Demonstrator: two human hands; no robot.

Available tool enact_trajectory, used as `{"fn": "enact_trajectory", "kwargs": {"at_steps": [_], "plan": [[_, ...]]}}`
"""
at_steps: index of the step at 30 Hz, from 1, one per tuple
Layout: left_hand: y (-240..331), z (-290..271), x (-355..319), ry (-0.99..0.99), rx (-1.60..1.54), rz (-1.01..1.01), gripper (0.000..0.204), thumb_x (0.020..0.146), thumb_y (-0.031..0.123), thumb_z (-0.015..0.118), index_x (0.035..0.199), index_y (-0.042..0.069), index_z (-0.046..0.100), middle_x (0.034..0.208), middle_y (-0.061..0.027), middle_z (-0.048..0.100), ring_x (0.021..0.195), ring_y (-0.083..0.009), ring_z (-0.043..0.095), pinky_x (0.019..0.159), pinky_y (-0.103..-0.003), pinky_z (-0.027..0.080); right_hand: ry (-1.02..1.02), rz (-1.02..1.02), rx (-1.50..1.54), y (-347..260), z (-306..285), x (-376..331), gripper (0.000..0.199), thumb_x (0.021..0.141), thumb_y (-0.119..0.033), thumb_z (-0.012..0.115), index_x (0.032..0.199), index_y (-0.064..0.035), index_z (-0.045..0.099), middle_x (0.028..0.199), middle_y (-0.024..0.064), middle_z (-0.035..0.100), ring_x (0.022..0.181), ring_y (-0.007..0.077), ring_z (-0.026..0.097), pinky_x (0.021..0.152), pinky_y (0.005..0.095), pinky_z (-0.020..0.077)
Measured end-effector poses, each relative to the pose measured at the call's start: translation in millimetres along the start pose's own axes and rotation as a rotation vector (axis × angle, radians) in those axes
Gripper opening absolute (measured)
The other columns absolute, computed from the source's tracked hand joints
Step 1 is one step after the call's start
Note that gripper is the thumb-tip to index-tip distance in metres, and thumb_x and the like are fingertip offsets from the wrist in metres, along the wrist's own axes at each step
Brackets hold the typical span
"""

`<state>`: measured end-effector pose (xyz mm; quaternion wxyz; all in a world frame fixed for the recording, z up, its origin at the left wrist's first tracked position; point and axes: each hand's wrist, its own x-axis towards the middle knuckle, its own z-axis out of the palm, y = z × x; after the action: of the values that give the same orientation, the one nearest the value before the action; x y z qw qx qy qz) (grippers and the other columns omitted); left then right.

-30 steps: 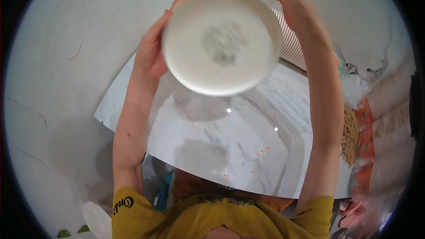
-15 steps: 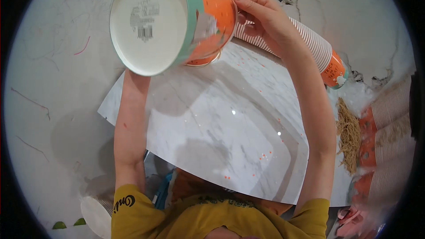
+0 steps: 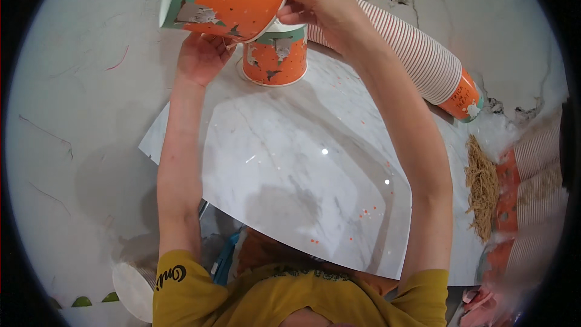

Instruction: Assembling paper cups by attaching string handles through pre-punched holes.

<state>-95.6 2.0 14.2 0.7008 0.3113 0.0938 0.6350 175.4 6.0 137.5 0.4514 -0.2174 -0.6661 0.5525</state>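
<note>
An orange and green paper bucket (image 3: 233, 3) with white ghosts and dark lettering is held tilted on its side at the upper left. My right hand (image 3: 321, 9) pinches its rim, thumb on the outer edge. My left hand (image 3: 204, 59) is palm up beneath it, bearing its side, with the fingertips partly hidden behind it. A short bit of thin cord shows by the left fingers. Just below and right, a second bucket (image 3: 275, 57) of the same print stands upside down on the marbled board, its top partly covered by the held one.
A long row of nested orange buckets (image 3: 417, 54) lies behind my right forearm. At the right are a bundle of tan cord (image 3: 481, 191) and more bagged stacks (image 3: 532, 188). Small orange dots are scattered over the board (image 3: 290, 169). A white round container (image 3: 132, 290) sits lower left.
The held bucket has turned so its printed side faces me instead of its white base, and it has shifted up. My right hand moved left with it, uncovering the standing bucket.
</note>
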Motion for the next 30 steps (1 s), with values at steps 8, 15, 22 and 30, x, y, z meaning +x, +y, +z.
{"fn": "enact_trajectory", "kwargs": {"at_steps": [8, 15, 22, 30], "plan": [[-16.3, 22.1, 5.2, 0.379, 0.366, 0.240, 0.045, 0.096, 0.043, 0.058, 0.124, 0.008, 0.060, 0.120, -0.0082, 0.063, 0.109, -0.0228, 0.059, 0.096, -0.042, 0.049, 0.089, 0.195, 0.012, 45.5, -12.6, -6.3, 0.020, 0.102, -0.014, 0.054, 0.095, 0.0029, 0.062, 0.087, 0.0128, 0.070, 0.085, 0.0201, 0.074, 0.078, 0.0262, 0.0594], [-27.9, 26.2, 8.3, 0.372, 0.628, 0.259, 0.049, 0.098, 0.049, 0.053, 0.129, 0.012, 0.058, 0.127, -0.0048, 0.061, 0.112, -0.0180, 0.057, 0.096, -0.036, 0.046, 0.112, 0.247, 0.113, 73.4, -25.7, -17.8, 0.022, 0.102, -0.011, 0.049, 0.098, 0.0078, 0.060, 0.091, 0.0188, 0.069, 0.087, 0.0242, 0.074, 0.080, 0.0275, 0.0612], [-38.1, 26.7, 10.0, 0.403, 0.801, 0.238, 0.048, 0.101, 0.050, 0.048, 0.134, 0.015, 0.056, 0.126, -0.0009, 0.061, 0.113, -0.0143, 0.056, 0.095, -0.035, 0.044, 0.127, 0.325, 0.113, 96.1, -35.5, -32.4, 0.028, 0.103, -0.016, 0.048, 0.099, 0.0078, 0.061, 0.089, 0.0169, 0.069, 0.076, 0.0219, 0.072, 0.067, 0.0280, 0.0604], [-40.9, 13.6, 14.7, 0.447, 0.853, 0.155, 0.052, 0.100, 0.052, 0.050, 0.131, 0.012, 0.059, 0.122, -0.0039, 0.062, 0.110, -0.0165, 0.057, 0.093, -0.036, 0.044, 0.156, 0.388, 0.095, 117.1, -36.5, -33.5, 0.029, 0.104, -0.020, 0.047, 0.094, 0.0027, 0.062, 0.081, 0.0108, 0.067, 0.065, 0.0177, 0.068, 0.056, 0.0255, 0.0532]]}}
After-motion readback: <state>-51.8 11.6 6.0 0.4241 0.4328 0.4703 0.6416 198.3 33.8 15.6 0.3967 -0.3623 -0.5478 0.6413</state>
